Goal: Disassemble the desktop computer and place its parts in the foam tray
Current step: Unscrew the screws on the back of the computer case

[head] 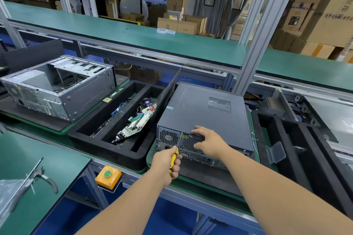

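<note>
Yellow screwdriver handle (174,160) mostly buried inside the curled left hand (165,166), thin shaft tip too small to place against the dark grey desktop case (206,112). Rear ports partly hidden behind the right hand (209,142). Crumpled clear plastic bag (10,192) cut off at the green table's left edge. Black foam tray (114,150) contents jumbled, hard to separate.

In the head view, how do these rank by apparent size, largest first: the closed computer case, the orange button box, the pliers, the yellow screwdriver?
1. Closed computer case
2. Pliers and orange button box: look alike, not ranked
3. Yellow screwdriver, mostly hidden in the left hand
</note>
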